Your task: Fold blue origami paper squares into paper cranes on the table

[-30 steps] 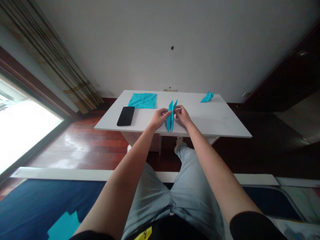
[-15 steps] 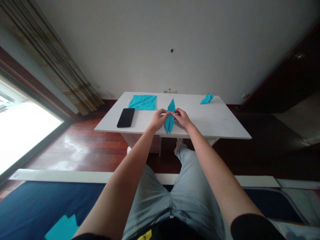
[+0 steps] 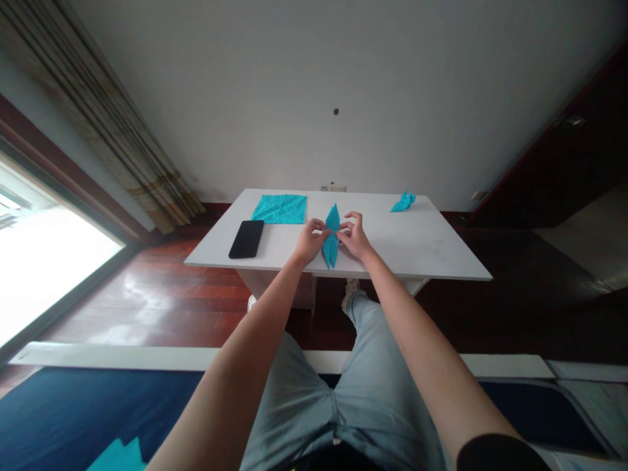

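A long, pointed piece of folded blue origami paper (image 3: 331,243) is held upright-lengthwise between my hands over the front part of the white table. My left hand (image 3: 311,241) pinches its left edge with thumb and fingers. On the other side, my right hand (image 3: 355,237) grips the right edge by the thumb and a finger, with the index finger raised off it. The paper's lower end is split into two narrow points; its upper end is a single tip.
On the white table (image 3: 412,252) lie a creased blue sheet (image 3: 280,209) at back left, a black phone (image 3: 246,239) in front of it, and a folded blue paper crane (image 3: 404,201) at back right. More blue paper (image 3: 116,456) rests on the dark blue seat beside me.
The view has tilted up slightly. My right hand's index finger has lifted from the folded paper, and both hands have shifted a little along its edges.
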The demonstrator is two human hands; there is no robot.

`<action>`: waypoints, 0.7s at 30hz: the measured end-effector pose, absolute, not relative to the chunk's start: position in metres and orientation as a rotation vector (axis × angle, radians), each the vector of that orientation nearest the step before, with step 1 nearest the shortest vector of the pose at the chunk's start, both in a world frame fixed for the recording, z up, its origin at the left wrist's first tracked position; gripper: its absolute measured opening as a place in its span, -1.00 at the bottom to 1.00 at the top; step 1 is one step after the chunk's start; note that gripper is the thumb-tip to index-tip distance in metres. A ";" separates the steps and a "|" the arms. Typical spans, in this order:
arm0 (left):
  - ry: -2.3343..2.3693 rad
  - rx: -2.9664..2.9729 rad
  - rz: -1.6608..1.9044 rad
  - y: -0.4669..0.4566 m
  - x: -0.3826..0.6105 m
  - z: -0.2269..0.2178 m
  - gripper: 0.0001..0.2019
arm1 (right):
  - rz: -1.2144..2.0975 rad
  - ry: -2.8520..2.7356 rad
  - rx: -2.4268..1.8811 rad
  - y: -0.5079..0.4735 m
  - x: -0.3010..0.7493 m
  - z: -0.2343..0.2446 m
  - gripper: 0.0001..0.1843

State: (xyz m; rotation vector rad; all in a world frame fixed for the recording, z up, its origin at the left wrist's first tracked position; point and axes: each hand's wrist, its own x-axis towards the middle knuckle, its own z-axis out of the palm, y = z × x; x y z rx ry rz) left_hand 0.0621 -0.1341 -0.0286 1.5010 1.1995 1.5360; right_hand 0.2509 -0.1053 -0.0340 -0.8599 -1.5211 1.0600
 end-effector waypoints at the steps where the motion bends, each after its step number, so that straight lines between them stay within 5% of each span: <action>1: 1.199 1.515 1.535 -0.135 0.062 -0.028 -0.78 | 1.046 -1.549 -0.852 -0.106 0.251 -0.033 -0.37; 6: 1.157 1.547 1.426 -0.139 0.059 -0.025 -0.68 | 0.918 -1.750 -0.875 -0.109 0.254 -0.027 -0.74; 12: 1.110 1.486 1.361 -0.141 0.058 -0.027 -0.40 | 0.917 -1.675 -0.929 -0.112 0.254 -0.023 -0.54; 21: 1.191 1.523 1.443 -0.140 0.056 -0.026 -0.64 | 0.936 -1.703 -0.972 -0.112 0.253 -0.031 -0.37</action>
